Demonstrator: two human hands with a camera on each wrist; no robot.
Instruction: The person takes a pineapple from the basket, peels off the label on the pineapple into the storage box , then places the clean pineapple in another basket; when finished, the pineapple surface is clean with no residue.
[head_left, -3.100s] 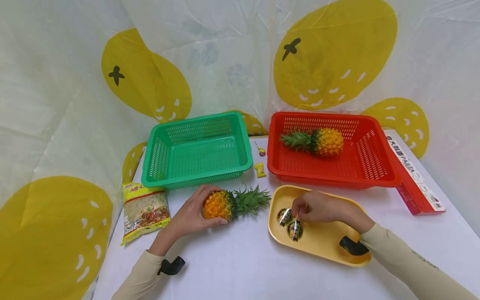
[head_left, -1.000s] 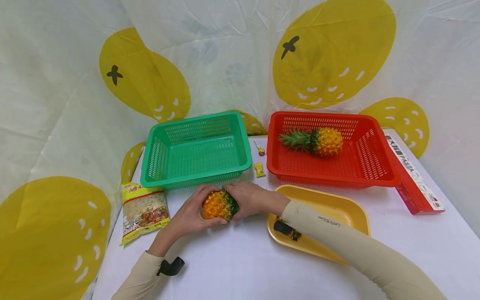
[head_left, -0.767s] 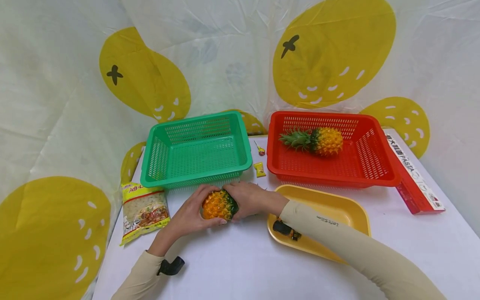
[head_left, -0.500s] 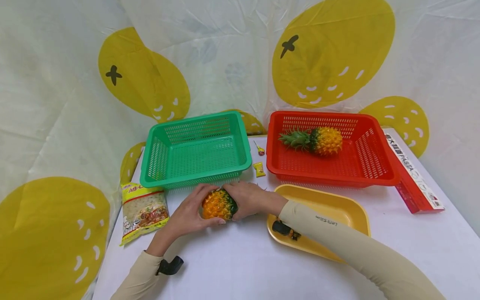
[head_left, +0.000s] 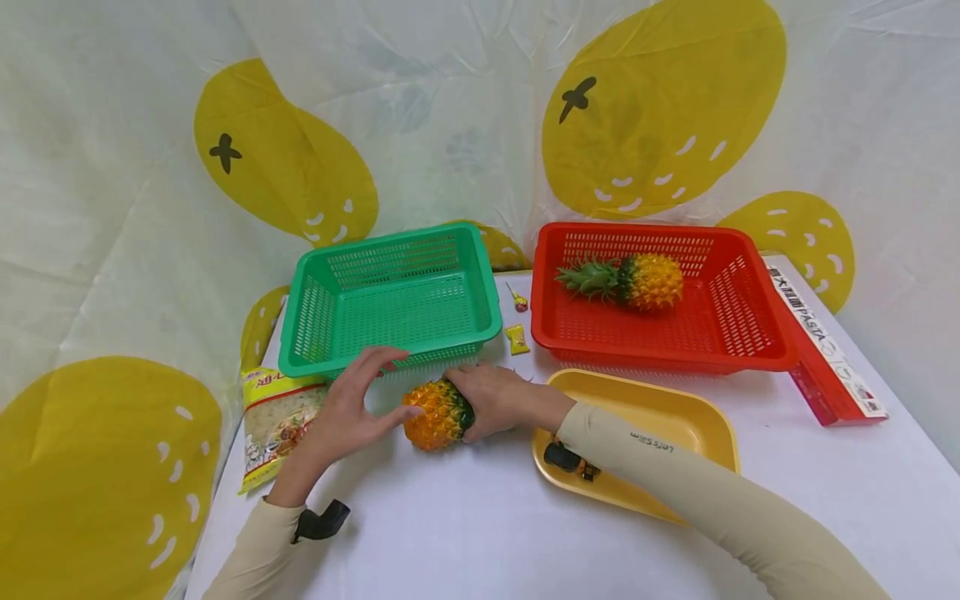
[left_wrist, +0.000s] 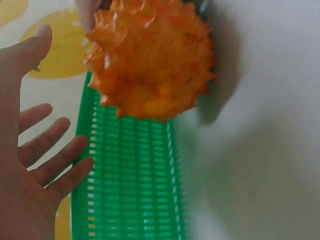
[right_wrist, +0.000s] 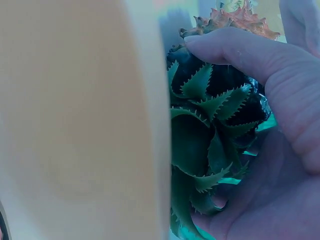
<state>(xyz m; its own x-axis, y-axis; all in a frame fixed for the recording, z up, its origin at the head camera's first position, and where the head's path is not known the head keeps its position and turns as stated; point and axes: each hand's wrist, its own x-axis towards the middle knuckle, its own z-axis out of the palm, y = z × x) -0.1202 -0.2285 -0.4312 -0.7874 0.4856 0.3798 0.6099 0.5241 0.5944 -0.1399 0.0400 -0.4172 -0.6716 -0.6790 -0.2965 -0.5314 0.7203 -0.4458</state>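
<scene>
Inside the red basket (head_left: 757, 333) lies a pineapple (head_left: 637, 281).

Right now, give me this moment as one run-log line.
left hand: open, off pineapple | right hand: grips pineapple by its crown | place: table, before green basket

An orange pineapple (head_left: 435, 413) with a spiky, knobbly skin is seen lying on its side on the white table, just in front of the green basket. Its rounded base is turned leftward and stands free. Its green, saw-edged crown (right_wrist: 207, 145) is turned rightward and is largely covered from above.
</scene>
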